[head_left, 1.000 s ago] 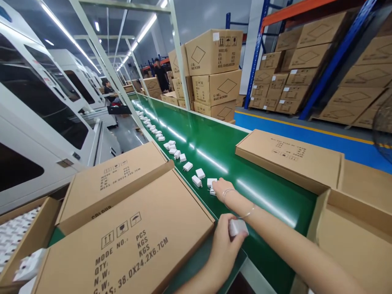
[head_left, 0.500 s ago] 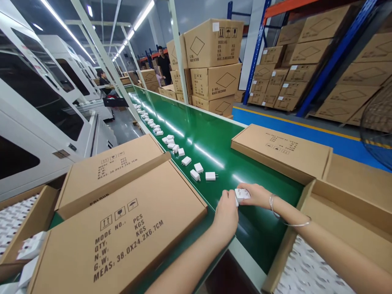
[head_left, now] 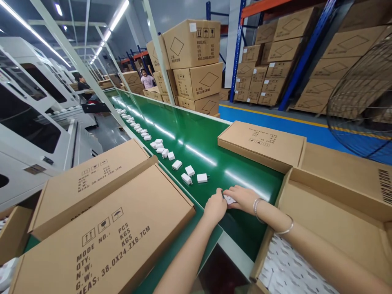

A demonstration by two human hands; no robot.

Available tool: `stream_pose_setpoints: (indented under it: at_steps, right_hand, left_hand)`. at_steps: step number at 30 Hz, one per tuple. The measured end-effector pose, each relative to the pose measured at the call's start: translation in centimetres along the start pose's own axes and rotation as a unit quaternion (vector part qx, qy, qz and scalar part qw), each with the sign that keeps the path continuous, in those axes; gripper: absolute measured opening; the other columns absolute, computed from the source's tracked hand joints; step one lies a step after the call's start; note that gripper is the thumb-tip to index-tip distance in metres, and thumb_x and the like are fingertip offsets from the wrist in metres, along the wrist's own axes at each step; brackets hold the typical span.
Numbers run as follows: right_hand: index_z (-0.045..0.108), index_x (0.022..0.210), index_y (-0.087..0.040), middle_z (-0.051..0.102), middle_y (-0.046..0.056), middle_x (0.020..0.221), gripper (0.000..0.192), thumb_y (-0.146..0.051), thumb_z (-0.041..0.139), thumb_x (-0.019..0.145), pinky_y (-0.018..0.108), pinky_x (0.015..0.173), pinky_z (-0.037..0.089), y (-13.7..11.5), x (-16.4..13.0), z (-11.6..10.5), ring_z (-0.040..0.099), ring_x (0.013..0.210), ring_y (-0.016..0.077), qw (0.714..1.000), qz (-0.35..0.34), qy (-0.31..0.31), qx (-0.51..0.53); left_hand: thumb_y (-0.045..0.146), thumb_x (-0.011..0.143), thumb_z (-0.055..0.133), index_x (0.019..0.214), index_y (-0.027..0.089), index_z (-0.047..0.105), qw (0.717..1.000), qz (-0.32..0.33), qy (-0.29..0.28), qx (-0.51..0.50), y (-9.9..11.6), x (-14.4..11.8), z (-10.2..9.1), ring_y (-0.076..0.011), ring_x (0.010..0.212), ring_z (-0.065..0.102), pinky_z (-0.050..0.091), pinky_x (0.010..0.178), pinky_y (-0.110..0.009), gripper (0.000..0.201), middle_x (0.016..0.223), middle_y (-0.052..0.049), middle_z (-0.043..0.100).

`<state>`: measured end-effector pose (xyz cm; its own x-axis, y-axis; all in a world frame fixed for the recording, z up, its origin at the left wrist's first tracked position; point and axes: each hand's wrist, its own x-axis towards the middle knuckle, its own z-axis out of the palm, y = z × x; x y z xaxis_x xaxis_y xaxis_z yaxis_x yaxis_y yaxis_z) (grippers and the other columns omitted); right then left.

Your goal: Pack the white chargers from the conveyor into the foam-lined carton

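Over the near end of the green conveyor belt [head_left: 202, 147], my two hands meet around a white plug charger [head_left: 229, 199]. My left hand [head_left: 215, 206] is closed at its left side. From the right, my right hand [head_left: 243, 199] wraps over it with bent fingers, and a metal bangle shows at that wrist. Most of the charger is hidden by the fingers. Just beyond my hands lies a loose white charger [head_left: 202, 178] with its prongs pointing right. Several more chargers [head_left: 177, 164] trail away along the belt's left edge.
Closed cardboard boxes [head_left: 122, 232] stand at left, overlapping the belt's edge. At right, an open carton [head_left: 333, 204] holds rows of white chargers [head_left: 290, 265]; another flat box [head_left: 263, 143] lies behind it. A wire fan guard [head_left: 358, 94] and stacked cartons [head_left: 196, 81] stand farther back.
The camera view has swung right, so the scene sits farther left. My right hand has rolled over the charger and covers more of it. Both hands remain together.
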<state>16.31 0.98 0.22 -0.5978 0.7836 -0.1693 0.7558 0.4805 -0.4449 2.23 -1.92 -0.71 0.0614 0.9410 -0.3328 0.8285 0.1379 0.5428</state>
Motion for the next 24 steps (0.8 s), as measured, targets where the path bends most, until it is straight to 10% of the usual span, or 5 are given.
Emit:
stream_pose_setpoints:
  at_steps: [7, 14, 24]
  right_hand:
    - [0.04, 0.12, -0.02, 0.062, 0.008, 0.098, 0.049, -0.053, 0.032, 0.085, 0.03, 0.061, 0.051, 1.1, -5.5, -3.6, 0.061, 0.082, 0.0219, 0.963, 0.053, 0.013, 0.264]
    - [0.053, 0.104, -0.032, 0.062, 0.002, 0.086, 0.045, -0.064, 0.047, 0.073, 0.034, 0.073, 0.048, 0.7, -15.6, -0.8, 0.06, 0.079, 0.0193, 0.657, 0.131, 0.076, 0.739]
    - [0.052, 0.093, -0.022, 0.051, 0.002, 0.07, 0.052, -0.067, 0.046, 0.07, 0.028, 0.059, 0.039, -1.1, -16.3, 0.5, 0.048, 0.059, 0.0147, 0.641, 0.011, 0.025, 0.767]
  left_hand:
    - [0.014, 0.078, 0.032, 0.107, 0.019, 0.051, 1.0, 0.012, -0.001, -0.009, 0.0, 0.0, -0.3, -0.0202, 0.085, 0.06, 0.044, 0.071, -0.03, 0.035, 0.095, -0.009, 0.064]
    - [0.018, 0.078, 0.034, 0.1, 0.022, 0.057, 0.999, 0.048, -0.017, -0.012, -0.1, 0.2, 0.0, -0.0183, 0.082, 0.06, 0.044, 0.069, -0.026, 0.032, 0.091, -0.005, 0.065]
    - [0.022, 0.082, 0.03, 0.104, 0.022, 0.055, 0.997, 0.042, -0.024, 0.062, 0.5, -0.3, 0.0, -0.0217, 0.086, 0.06, 0.043, 0.072, -0.031, 0.033, 0.096, -0.007, 0.064]
